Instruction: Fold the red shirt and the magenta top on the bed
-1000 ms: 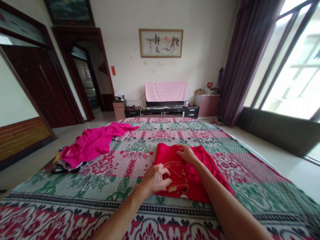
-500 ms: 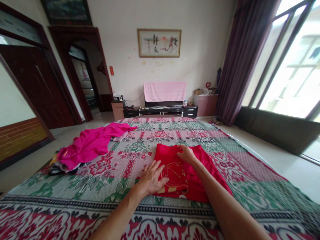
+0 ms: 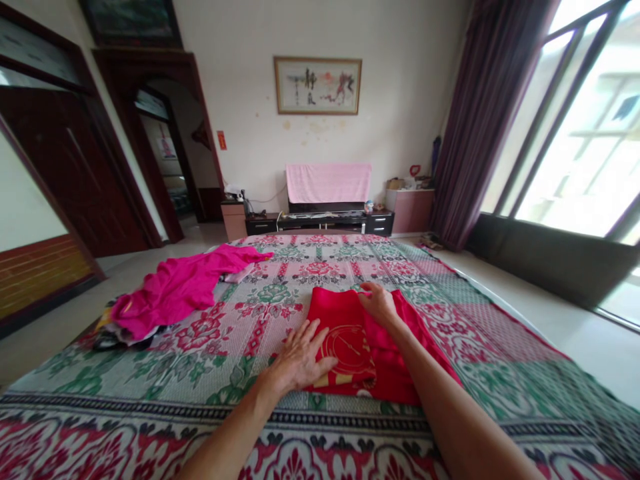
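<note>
A red garment [image 3: 345, 333] with a gold printed design lies partly folded on the patterned bedspread. My left hand [image 3: 303, 357] rests flat on its left part, fingers spread, pressing the cloth near the print. At the garment's far edge, my right hand [image 3: 379, 305] has its fingers curled and pinched on the cloth; the fingertips are partly hidden. The right part of the garment spreads loosely under my right forearm.
A bright pink garment [image 3: 175, 287] lies heaped over other clothes on the left of the bedspread [image 3: 270, 320]. Beyond the bed stands a low black cabinet [image 3: 379, 225] with a pink cloth [image 3: 329, 183] above it. A purple curtain [image 3: 480, 133] hangs by the window.
My right hand has shifted slightly right and up along the garment's far edge. My left hand stays flat in the same spot.
</note>
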Demonstrator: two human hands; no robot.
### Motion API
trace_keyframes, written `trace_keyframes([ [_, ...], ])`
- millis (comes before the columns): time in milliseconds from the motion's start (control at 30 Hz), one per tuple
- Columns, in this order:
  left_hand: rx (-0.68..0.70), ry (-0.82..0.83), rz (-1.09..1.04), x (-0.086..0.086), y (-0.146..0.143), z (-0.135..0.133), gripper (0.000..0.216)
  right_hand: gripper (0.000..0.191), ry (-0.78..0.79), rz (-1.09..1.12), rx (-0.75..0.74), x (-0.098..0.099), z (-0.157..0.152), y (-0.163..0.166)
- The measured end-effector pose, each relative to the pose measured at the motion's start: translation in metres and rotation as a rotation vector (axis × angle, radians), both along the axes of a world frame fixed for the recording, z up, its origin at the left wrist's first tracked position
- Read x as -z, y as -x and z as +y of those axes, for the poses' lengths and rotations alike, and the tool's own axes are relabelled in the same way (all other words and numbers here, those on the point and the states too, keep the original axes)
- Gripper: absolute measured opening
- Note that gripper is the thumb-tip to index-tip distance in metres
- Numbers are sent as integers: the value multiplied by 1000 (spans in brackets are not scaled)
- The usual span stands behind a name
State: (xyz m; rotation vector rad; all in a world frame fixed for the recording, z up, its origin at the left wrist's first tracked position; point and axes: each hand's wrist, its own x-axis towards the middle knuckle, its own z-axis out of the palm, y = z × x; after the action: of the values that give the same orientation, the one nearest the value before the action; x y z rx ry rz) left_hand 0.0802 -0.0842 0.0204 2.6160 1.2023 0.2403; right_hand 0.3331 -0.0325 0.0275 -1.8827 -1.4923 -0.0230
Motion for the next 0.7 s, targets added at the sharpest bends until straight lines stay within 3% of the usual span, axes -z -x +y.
trace_keyframes([
  [100, 12, 22, 6, -1, 2, 1, 72, 29, -55, -61, -172, 2, -4, 9],
  [267, 32, 4, -31, 2, 4, 5, 72, 25, 14, -215, -392, 9, -13, 26],
  [367, -11, -60, -184, 3, 5, 12, 60, 23, 33, -195, -376, 8, -15, 28],
  [467, -188, -120, -329, 1, 8, 21, 36, 24, -9, -136, -306, 6, -15, 26],
  [567, -350, -97, -305, -5, 13, 26, 23, 24, -41, -112, -170, 5, -14, 25],
  [700, -325, 49, -237, -15, 20, 24, 26, 24, -24, -106, -93, 2, -12, 25],
])
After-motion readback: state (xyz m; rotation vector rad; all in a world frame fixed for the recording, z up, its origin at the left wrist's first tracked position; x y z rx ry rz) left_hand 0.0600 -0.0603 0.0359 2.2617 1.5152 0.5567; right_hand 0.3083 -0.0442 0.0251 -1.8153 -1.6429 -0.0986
